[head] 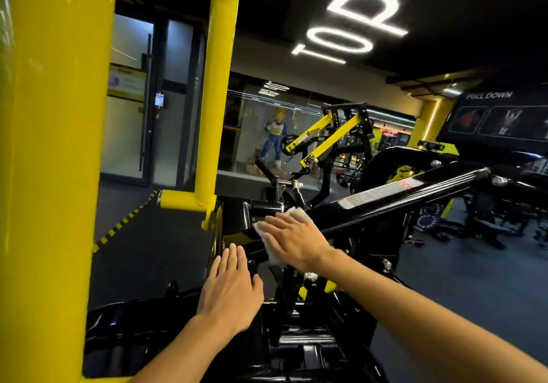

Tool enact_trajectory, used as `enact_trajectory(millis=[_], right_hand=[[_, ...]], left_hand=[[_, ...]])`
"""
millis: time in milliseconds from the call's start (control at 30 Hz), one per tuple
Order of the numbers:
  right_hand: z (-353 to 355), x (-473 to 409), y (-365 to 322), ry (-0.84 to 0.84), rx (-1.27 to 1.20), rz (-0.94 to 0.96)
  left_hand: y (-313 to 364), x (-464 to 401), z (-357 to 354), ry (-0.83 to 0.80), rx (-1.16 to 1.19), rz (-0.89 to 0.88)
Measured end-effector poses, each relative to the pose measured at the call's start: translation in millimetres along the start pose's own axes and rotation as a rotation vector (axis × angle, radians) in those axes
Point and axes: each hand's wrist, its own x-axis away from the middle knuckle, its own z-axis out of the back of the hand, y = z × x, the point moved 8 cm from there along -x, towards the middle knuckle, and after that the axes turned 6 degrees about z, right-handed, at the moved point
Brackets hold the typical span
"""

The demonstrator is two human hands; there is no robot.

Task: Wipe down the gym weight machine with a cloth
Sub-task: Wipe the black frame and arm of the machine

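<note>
Here your right hand [292, 241] presses a white cloth [268, 234] flat against the black machine arm [400, 197], fingers straight, while your left hand [229, 287] rests open beside it.

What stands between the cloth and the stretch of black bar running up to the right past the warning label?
Nothing visible. The right hand presses the white cloth flat on the black bar; beyond it only the flat warning label lies on top. The left hand rests lower, off that path.

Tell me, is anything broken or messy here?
Nothing stands out. The right hand presses the white cloth flat on the black bar, and the left hand rests on the machine frame.
</note>
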Motion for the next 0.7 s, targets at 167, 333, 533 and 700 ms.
enact_trajectory(millis=[167,333,533,700], right_hand=[[21,41,80,0.018,0.014,-0.148],[54,105,203,-0.013,-0.016,-0.372],[84,153,289,0.061,0.055,-0.547],[61,124,242,0.098,0.078,-0.560]], left_hand=[[-1,1,1,0.011,0.002,-0.012],[1,0,-1,0.032,-0.034,-0.012],[3,-1,0,0.044,-0.017,-0.004],[3,-3,-3,0.027,0.006,0.002]])
